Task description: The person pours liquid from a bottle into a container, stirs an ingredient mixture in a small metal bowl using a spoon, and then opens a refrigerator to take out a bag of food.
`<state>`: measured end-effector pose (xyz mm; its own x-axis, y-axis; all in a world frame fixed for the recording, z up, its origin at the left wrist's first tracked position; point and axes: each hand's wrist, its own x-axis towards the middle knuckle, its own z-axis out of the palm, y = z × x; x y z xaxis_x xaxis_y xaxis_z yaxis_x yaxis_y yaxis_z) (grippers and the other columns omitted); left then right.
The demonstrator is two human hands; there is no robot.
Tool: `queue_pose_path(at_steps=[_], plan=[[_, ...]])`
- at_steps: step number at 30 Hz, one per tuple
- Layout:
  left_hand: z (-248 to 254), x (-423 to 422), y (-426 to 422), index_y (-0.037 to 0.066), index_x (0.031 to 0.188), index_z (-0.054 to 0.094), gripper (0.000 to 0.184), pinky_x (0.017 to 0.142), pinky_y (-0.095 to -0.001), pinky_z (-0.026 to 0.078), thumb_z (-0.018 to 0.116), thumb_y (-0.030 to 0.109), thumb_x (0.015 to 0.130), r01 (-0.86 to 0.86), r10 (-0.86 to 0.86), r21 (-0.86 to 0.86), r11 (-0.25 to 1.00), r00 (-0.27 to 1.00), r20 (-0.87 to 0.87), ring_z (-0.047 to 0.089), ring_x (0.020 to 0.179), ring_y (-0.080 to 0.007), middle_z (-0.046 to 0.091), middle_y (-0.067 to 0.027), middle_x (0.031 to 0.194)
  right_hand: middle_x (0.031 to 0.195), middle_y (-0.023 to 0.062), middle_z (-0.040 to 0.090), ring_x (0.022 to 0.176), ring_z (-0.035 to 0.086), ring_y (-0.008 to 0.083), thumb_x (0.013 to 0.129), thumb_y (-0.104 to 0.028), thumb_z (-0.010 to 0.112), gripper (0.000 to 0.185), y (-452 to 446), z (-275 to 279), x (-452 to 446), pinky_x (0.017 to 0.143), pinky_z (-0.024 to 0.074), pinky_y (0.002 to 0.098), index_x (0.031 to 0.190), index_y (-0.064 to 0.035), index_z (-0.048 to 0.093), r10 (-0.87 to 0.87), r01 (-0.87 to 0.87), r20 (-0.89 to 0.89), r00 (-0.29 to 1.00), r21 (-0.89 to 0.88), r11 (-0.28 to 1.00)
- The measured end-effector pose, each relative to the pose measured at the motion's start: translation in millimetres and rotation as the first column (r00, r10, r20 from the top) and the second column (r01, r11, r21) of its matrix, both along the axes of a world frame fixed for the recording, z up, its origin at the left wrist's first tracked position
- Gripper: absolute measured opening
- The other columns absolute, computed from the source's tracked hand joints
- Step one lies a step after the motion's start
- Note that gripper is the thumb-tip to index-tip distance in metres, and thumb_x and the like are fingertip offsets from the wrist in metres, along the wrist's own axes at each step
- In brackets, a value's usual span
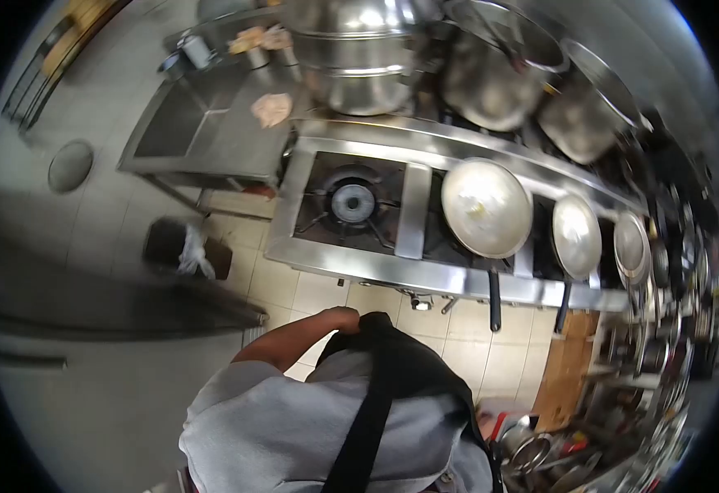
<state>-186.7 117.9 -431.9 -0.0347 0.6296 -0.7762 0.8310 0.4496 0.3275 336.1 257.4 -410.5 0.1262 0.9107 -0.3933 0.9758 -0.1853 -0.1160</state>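
Note:
My left hand [344, 319] hangs low in front of my body, against the dark apron [400, 353]. Its fingers are turned away from the camera and blurred, so whether they hold anything does not show. The steel stove [351, 259] stands just ahead of it, with a bare burner [353, 203] at the left. To the right, a large frying pan [491, 209] sits on the stove, its dark handle toward me. A second pan [577, 234] and a third pan [632, 246] follow along the row. My right hand is out of view.
Stacked steel pots [351, 62] and deep pots [499, 78] stand behind the stove. A steel sink [183, 127] is at the left, above a dark bin [158, 246] with a plastic bag. Crowded shelves [647, 353] line the right side. A refrigerator-like metal surface fills the lower left.

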Motion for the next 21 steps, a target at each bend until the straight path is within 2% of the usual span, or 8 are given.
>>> queue_pose_path(at_steps=[6,7,8,9,11,14,19,21], plan=[[-81,-47,-80,0.002,0.093,0.073,0.032,0.053,-0.0421,0.057,0.064,0.033,0.089,-0.748,0.75,-0.187,0.637,0.546,0.374,0.072,0.068,-0.022,0.072,-0.0117,0.08,0.082,0.0242,0.069,0.078,0.066,0.038,0.096,-0.035,0.061,0.041,20,-7,-9,0.07,0.0493,0.0485,0.085,0.0038,0.069,0.26,-0.25,-0.037,0.965,-0.435,0.865],[-100,-52,-95,0.002,0.09,0.073,0.028,0.064,-0.0454,0.059,0.066,0.029,0.086,-0.847,0.845,-0.186,0.499,0.426,0.324,0.073,0.074,-0.0258,0.073,-0.0149,0.086,0.082,0.0237,0.069,0.077,0.066,0.0369,0.096,-0.034,0.06,0.041,27,-3,-14,0.069,0.0491,0.0479,0.084,0.0036,0.069,0.301,-0.301,-0.08,0.95,-0.481,0.823],[-146,-56,-124,0.005,0.083,0.072,0.022,0.064,-0.0458,0.057,0.068,0.026,0.08,-0.544,0.528,0.231,0.807,0.839,0.132,0.07,0.071,-0.0288,0.072,-0.0143,0.079,0.081,0.0233,0.069,0.077,0.066,0.0359,0.097,-0.034,0.06,0.04,38,5,-20,0.069,0.049,0.0473,0.084,0.0035,0.069,0.349,-0.363,-0.128,0.928,-0.512,0.779],[-187,-59,-152,0.008,0.077,0.072,0.016,0.064,-0.0462,0.054,0.069,0.024,0.074,-0.041,0.258,0.489,0.872,0.885,-0.387,0.068,0.069,-0.0318,0.07,-0.0136,0.072,0.081,0.0228,0.069,0.076,0.065,0.0348,0.097,-0.033,0.059,0.04,49,14,-28,0.069,0.0489,0.0466,0.083,0.0033,0.069,0.406,-0.437,-0.185,0.895,-0.541,0.718],[-211,-38,-182,0.01,0.076,0.072,0.019,0.069,-0.0471,0.053,0.072,0.028,0.069,-0.451,0.643,0.479,0.753,0.657,-0.394,0.068,0.073,-0.0343,0.068,-0.0141,0.072,0.08,0.0219,0.069,0.075,0.065,0.0327,0.098,-0.032,0.058,0.04,79,34,-52,0.068,0.0486,0.0454,0.082,0.003,0.069,0.549,-0.618,-0.319,0.772,-0.576,0.535],[-175,-2,-191,0.007,0.081,0.074,0.022,0.079,-0.0489,0.055,0.064,0.024,0.073,-0.859,0.891,0.274,0.432,0.454,0.017,0.068,0.086,-0.0389,0.071,-0.0192,0.082,0.078,0.0206,0.069,0.074,0.064,0.0296,0.099,-0.03,0.056,0.039,121,72,-106,0.068,0.0482,0.0436,0.081,0.0025,0.069,0.724,-0.885,-0.521,0.453,-0.36,0.295],[-138,85,-178,0.014,0.069,0.072,0.016,0.068,-0.0484,0.053,0.063,0.026,0.072,-0.192,0.449,0.631,0.752,0.85,-0.276,0.068,0.072,-0.0361,0.068,-0.0132,0.07,0.063,0.0126,0.063,0.06,0.057,0.0217,0.095,-0.034,0.065,0.044,149,99,-197,0.061,0.0457,0.0379,0.069,0.0011,0.066,0.7,-0.765,-0.628,0.341,0.247,0.594],[-54,112,-155,0.01,0.082,0.073,0.022,0.074,-0.0475,0.053,0.062,0.03,0.082,-0.845,0.901,0.441,0.303,0.405,0.157,0.068,0.082,-0.0367,0.072,-0.0151,0.085,0.064,0.0102,0.061,0.061,0.056,0.0201,0.091,-0.039,0.071,0.044,155,105,-216,0.06,0.0453,0.0356,0.075,0.001,0.064,0.853,-0.827,-0.412,0.319,0.319,0.463]])
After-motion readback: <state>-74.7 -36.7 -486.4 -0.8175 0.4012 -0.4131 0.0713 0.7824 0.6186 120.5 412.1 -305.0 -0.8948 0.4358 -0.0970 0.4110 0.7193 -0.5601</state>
